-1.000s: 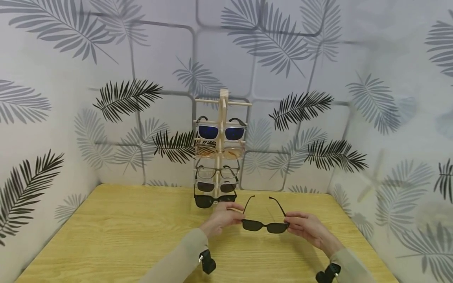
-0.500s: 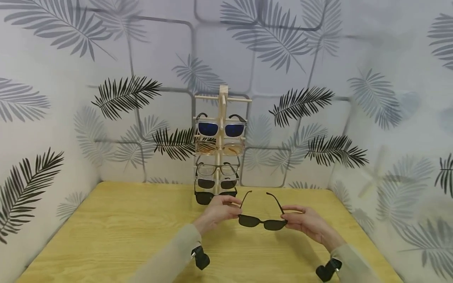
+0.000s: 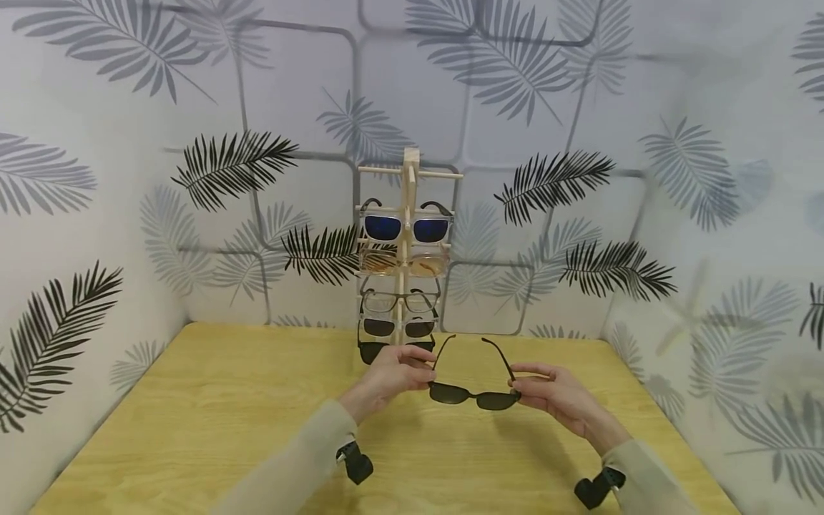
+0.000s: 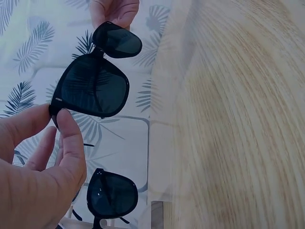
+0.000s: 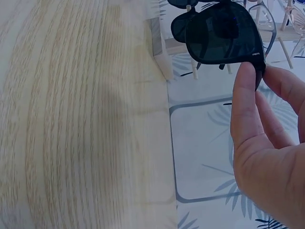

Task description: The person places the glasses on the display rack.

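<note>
Black sunglasses (image 3: 496, 400) with dark lenses are held in front of me over the table, temples unfolded and pointing away. My left hand (image 3: 393, 375) pinches the frame's left hinge corner between thumb and fingers. At the opposite corner my right hand (image 3: 560, 400) does the same. The left wrist view shows the thumb and fingertips on the corner of the near dark lens (image 4: 95, 86). In the right wrist view, finger and thumb grip the other end beside its lens (image 5: 221, 36).
Behind the left hand stands a wooden eyewear rack (image 3: 410, 186) carrying several pairs, among them blue-lens sunglasses (image 3: 383, 228), amber-tinted glasses (image 3: 426, 265) and clear glasses (image 3: 380, 301). Its top bar (image 3: 440, 174) is bare. The yellow wood table (image 3: 244, 400) ends at leaf-patterned walls (image 3: 290, 86).
Both hands still hold the sunglasses. The left hand and the sunglasses have shifted slightly left and up in the head view, which itself has tilted down a little.
</note>
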Demonstrator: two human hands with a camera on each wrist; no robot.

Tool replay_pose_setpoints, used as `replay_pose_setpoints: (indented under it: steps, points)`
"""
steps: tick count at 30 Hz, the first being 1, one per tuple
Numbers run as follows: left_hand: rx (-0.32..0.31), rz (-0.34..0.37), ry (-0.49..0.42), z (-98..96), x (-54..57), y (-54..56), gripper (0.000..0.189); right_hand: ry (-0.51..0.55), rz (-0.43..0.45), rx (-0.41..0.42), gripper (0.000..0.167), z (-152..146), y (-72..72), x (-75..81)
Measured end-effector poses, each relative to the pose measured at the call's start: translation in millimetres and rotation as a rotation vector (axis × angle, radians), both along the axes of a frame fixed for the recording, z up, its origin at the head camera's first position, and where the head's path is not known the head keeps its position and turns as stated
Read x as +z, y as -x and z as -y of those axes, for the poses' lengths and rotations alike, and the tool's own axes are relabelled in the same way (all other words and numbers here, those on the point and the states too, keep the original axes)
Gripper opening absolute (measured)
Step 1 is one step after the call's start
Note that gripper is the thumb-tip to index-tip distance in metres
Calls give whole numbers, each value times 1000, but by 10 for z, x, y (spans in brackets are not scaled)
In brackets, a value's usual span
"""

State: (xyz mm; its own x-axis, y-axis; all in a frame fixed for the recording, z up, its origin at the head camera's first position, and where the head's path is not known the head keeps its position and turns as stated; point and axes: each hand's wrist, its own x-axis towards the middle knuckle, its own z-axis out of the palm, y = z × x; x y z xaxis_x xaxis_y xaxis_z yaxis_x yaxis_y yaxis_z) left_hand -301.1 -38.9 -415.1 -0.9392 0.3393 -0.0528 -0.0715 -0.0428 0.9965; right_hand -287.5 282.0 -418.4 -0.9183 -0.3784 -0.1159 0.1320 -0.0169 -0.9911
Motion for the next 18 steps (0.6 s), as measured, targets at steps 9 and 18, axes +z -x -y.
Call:
replay_pose_setpoints:
  steps: [9,18]
  points:
    - [-17,-4,-19,62,131,-16,24,6,-28,-21,49,53,-60,118]
    - [-36,-6,-62,170,295,-61,31,24,-34,-36,51,143,-68,267]
